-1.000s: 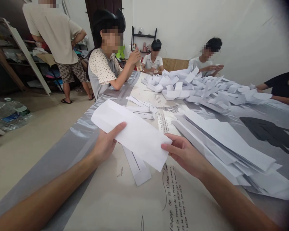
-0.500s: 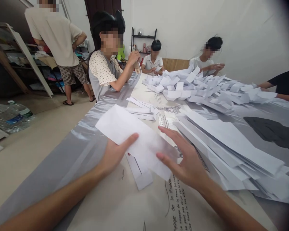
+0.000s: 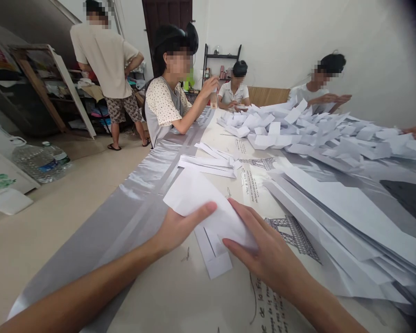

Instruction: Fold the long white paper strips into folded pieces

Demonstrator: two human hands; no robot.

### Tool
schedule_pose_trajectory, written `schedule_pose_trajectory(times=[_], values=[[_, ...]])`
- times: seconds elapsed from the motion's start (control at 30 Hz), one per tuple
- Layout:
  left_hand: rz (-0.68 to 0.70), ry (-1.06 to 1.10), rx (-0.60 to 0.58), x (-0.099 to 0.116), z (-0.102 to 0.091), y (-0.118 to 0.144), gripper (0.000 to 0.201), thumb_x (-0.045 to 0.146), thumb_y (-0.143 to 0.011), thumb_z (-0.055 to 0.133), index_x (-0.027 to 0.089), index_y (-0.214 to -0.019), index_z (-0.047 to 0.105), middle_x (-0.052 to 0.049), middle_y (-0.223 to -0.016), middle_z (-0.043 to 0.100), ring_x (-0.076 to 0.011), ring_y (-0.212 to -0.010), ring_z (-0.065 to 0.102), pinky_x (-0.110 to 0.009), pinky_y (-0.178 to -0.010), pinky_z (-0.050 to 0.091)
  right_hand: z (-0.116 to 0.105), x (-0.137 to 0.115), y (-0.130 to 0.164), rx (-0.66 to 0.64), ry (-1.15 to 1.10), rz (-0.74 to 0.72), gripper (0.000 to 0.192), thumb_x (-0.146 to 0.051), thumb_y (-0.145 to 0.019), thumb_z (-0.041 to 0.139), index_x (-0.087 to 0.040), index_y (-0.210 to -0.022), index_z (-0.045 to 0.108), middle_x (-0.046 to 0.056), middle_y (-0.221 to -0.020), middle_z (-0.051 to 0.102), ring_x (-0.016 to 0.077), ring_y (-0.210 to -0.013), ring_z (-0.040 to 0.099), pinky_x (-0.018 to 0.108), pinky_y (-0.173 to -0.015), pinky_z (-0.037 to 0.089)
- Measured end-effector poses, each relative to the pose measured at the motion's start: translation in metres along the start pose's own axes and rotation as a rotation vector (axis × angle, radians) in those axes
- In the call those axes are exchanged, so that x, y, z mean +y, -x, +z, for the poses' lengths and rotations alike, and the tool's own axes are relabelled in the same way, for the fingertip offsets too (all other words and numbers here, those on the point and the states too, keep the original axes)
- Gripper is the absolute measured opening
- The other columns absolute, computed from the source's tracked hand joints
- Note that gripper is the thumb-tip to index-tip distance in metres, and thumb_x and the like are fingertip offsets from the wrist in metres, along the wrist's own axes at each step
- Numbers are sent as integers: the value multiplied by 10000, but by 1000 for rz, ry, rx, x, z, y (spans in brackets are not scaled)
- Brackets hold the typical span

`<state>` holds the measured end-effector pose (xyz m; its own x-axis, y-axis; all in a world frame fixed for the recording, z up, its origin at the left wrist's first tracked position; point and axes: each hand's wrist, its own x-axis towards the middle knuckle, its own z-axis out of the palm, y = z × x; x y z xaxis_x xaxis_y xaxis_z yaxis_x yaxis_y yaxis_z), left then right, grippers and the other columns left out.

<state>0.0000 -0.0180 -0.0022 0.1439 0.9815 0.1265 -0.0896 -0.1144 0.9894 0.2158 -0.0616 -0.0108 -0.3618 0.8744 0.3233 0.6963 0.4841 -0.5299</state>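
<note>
A white sheet of paper (image 3: 197, 194) is held above the table between my two hands. My left hand (image 3: 185, 226) grips its near left side, thumb on top and the other fingers hidden beneath. At the right end, my right hand (image 3: 260, 240) has its thumb and fingers closed around the paper, which curves there. Below the sheet lies a folded white paper strip (image 3: 217, 263) on the printed tablecloth (image 3: 152, 296). Farther on, several folded paper strips (image 3: 208, 164) lie in a small pile.
A stack of long white papers (image 3: 350, 222) lies on the right. Behind it spreads a large heap of folded papers (image 3: 319, 129). Several people sit around the table, and one person (image 3: 106, 64) stands at the back left. Large plastic bottles (image 3: 38, 159) stand on the floor at left.
My right hand has closed on the right end of the paper, which now bends up there. The view has shifted left, so the scene sits farther right.
</note>
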Motion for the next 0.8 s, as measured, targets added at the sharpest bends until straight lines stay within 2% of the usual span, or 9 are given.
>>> schedule_pose_trajectory(times=[0.07,0.13,0.3,0.47,0.57,0.67,0.8], values=[[54,36,60,-1,-9,-9,283,425,-800,804,184,-932,734,-40,-947,736,-213,-859,676,-302,-740,552,-2,3,1,-8,38,37,640,-383,-991,532,-389,-1555,229,42,-1505,489,309,-1308,552,490,-965,573],[140,69,49,-1,-17,-18,257,409,-804,804,166,-803,719,-19,-791,691,-165,-713,625,-271,-652,510,-3,6,1,-11,55,67,593,-398,-996,520,-386,-1533,269,34,-1491,507,299,-1276,582,469,-939,587],[306,125,20,3,-29,-33,259,368,-843,777,176,-688,697,11,-691,624,-107,-660,548,-222,-639,454,-7,9,-1,-70,22,117,471,-422,-997,512,-363,-1450,396,25,-1415,586,287,-1196,639,441,-899,596],[302,121,27,3,-30,-34,181,343,-848,775,187,-765,735,6,-725,634,-103,-669,540,-216,-642,440,-12,3,-3,-118,-65,122,333,-420,-1048,414,-355,-1365,496,18,-1314,645,256,-1156,648,393,-876,581],[286,88,-26,1,-30,-34,176,347,-845,774,184,-784,745,-7,-756,643,-123,-706,557,-238,-661,448,-14,1,-4,-125,-97,121,320,-409,-1063,378,-359,-1340,530,12,-1238,674,243,-1095,662,380,-849,572],[265,21,-99,-1,-31,-35,190,339,-841,773,177,-750,734,-5,-724,617,-124,-672,532,-243,-601,422,-14,2,-5,-140,-105,140,314,-410,-1065,373,-347,-1311,559,17,-1196,684,244,-1069,662,384,-843,562],[247,-2,-79,-2,-31,-37,190,329,-838,773,179,-731,728,-2,-705,606,-126,-662,519,-251,-600,408,-15,4,-5,-152,-113,132,321,-407,-1061,383,-336,-1315,567,26,-1204,680,252,-1091,648,392,-850,554]])
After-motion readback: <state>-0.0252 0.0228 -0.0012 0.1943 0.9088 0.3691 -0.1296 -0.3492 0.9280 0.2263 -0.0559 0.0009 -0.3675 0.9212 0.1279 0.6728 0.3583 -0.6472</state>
